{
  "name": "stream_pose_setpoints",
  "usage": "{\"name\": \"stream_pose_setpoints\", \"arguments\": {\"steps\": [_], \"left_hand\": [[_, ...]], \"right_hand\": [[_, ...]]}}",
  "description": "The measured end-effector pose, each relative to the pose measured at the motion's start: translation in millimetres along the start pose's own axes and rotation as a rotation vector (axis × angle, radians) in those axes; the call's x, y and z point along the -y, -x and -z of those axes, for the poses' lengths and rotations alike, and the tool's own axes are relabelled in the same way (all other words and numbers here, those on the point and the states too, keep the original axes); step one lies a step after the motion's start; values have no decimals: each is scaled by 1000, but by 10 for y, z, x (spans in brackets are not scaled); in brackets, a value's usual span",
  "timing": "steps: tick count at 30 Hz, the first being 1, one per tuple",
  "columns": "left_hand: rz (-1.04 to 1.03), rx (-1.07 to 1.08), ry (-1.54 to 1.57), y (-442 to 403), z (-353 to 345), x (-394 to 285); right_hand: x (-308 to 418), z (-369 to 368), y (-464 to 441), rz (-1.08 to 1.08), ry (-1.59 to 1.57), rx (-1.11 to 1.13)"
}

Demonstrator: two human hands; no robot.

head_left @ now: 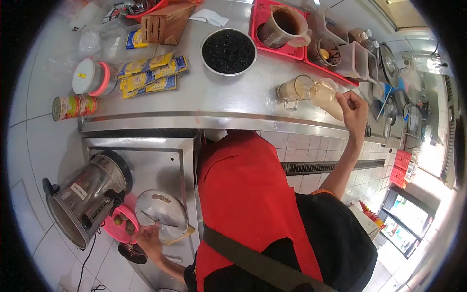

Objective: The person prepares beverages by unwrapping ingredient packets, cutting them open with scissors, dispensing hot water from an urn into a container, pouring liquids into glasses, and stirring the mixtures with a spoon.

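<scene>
My right hand [352, 111] is closed on a translucent plastic cup [327, 95]. The cup is tipped toward a clear glass mug [293, 92], which has pale brown liquid in it. Down at the left, my left hand [150, 238] is at the rim of a pink basket [111, 228] with several green limes [119, 220] in it. Its fingers look apart, though they are small and partly hidden. Just beside that hand lies a round metal lid [162, 204] with a thin handle. A dark red, rounded object [132, 253] is below the basket.
A steel bowl of black jelly-like pieces [228, 51] and yellow-blue sachets [153, 75] are on the counter. A brown-filled pitcher [284, 27] stands in a red tray [258, 24]. Cans [73, 107] and a lidded jar [90, 77] are at left, above a large steel urn [87, 194].
</scene>
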State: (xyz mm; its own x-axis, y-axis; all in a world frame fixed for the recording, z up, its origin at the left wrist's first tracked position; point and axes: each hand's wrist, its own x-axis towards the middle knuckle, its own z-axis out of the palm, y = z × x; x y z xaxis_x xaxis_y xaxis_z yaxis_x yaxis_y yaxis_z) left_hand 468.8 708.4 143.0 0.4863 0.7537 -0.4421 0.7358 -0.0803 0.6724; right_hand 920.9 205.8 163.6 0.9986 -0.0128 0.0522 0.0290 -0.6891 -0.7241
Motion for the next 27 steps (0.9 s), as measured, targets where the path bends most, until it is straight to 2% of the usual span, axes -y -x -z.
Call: {"name": "stream_pose_setpoints", "arguments": {"steps": [7,14,17,19,26,27], "left_hand": [[-48,3,33,12,-61,-21],[0,1,47,4,-91,-47],[-17,12,-56,-2,-90,-140],[-30,-25,-372,-6,-88,-170],[-23,-60,-539,5,-55,2],[-107,-45,-537,12,-48,-18]], "right_hand": [[102,6,-16,23,79,-10],[93,0,-40,44,131,-34],[118,-5,-59,72,163,-39],[139,-9,-62,57,221,-40],[255,-12,-47,41,272,-52],[258,-13,-50,45,288,-52]]}}
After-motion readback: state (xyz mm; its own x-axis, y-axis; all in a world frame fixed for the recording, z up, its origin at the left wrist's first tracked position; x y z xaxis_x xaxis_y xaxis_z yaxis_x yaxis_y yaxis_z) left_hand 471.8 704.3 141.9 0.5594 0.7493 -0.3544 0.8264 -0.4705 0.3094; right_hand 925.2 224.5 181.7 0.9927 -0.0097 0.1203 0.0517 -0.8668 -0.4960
